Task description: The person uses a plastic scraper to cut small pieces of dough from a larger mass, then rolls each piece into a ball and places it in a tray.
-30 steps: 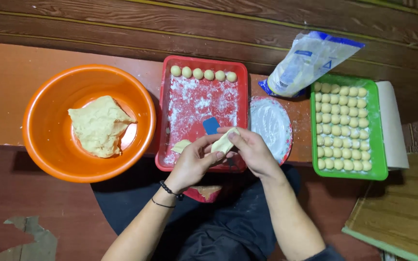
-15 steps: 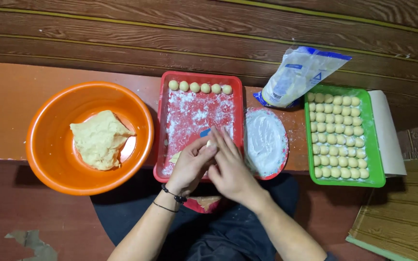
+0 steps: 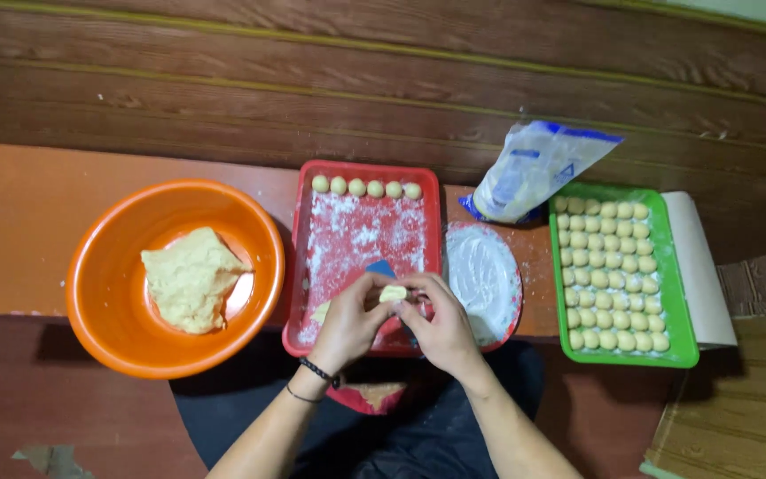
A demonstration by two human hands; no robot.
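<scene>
Hands meet over the near end of the red tray (image 3: pixel 308 293): the left hand (image 3: pixel 347 324) and the right hand (image 3: pixel 436 326) each close their grip on one small dough piece (image 3: pixel 393 293), pinched between the fingertips of both. Two dark bands circle the left wrist. A blue scraper (image 3: pixel 381 267) shows only as a corner behind the fingers, and a pale scrap of dough at the tray's near left is half hidden by the left hand. Something red below the desk (image 3: pixel 37 222) edge, between the forearms, is too covered to identify. Five dough balls (image 3: pixel 365 187) line the floured tray's far edge. To the left, the orange bowl (image 3: pixel 99 319) holds one dough lump (image 3: pixel 190 279). To the right lie a floured round plate (image 3: pixel 482 279), then the green tray (image 3: pixel 680 293) packed with rows of balls, too many to count surely. One flour bag (image 3: pixel 534 168) lies farthest.
</scene>
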